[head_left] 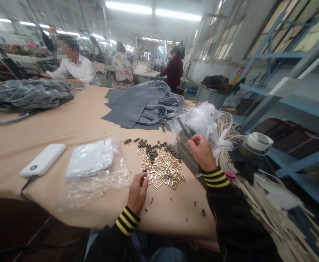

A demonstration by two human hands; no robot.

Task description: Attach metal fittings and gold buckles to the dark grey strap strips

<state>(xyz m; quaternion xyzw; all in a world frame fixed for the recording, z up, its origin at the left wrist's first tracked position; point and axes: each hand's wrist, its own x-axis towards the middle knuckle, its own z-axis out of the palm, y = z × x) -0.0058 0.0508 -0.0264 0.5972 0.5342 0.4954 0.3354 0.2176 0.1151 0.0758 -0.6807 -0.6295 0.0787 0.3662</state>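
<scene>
Gold-coloured metal buckles (160,169) lie in a loose pile on the tan tabletop, with small dark loops (151,151) heaped along the pile's far side. My left hand (138,191) is at the pile's near left edge, its fingers closed on a small dark piece too small to name. To the right of the buckles, my right hand (201,151) is raised over a bundle of dark grey strips (186,154). Its thumb and forefinger are pinched at the lower end of one dark strip (183,127) that points up and left.
A clear plastic bag with white contents (91,158) and a white power bank (43,160) with a cable lie left. Grey sheets (134,103) and a plastic bag (203,118) sit farther back. Pale cords and blue shelving (292,98) stand right. Several people work beyond the table.
</scene>
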